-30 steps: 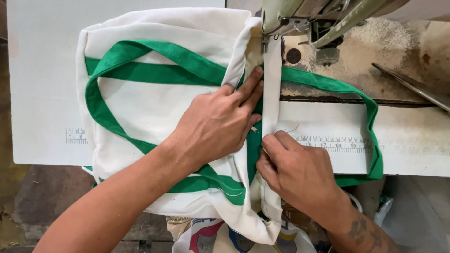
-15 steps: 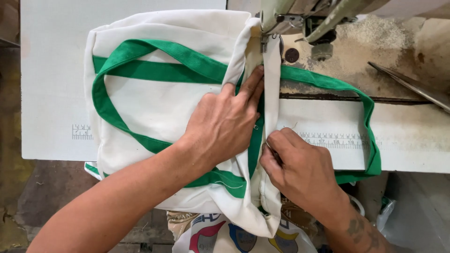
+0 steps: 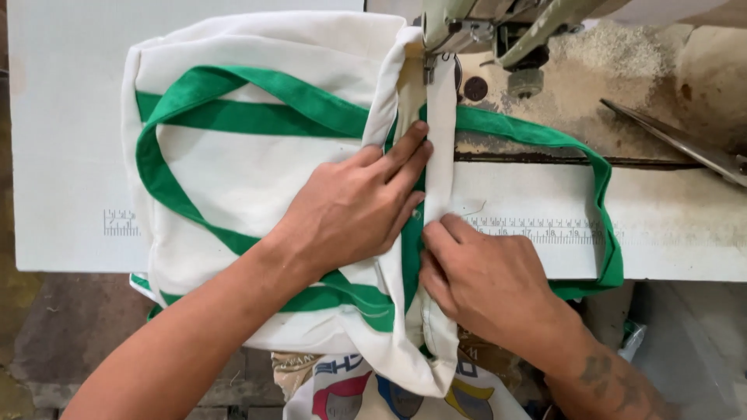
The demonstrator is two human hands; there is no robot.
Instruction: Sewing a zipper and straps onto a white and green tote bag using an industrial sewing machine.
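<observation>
Item: white cloth bag [image 3: 257,179] w/ green straps [image 3: 233,85], lying on white sewing table [image 3: 62,117], edge strip fed under sewing machine [image 3: 467,23]. Left hand [image 3: 354,206]: flat, open, pressing bag. Right hand [image 3: 486,280]: fingers pinching white strip [image 3: 440,140]. Scissors [image 3: 677,144] at right.

I see both forearms bare, no sleeves in view. Left hand [image 3: 354,206] and right hand [image 3: 486,276] carry no gloves, rings or watch. A dark tattoo [image 3: 603,373] marks the right forearm near the wrist.
</observation>
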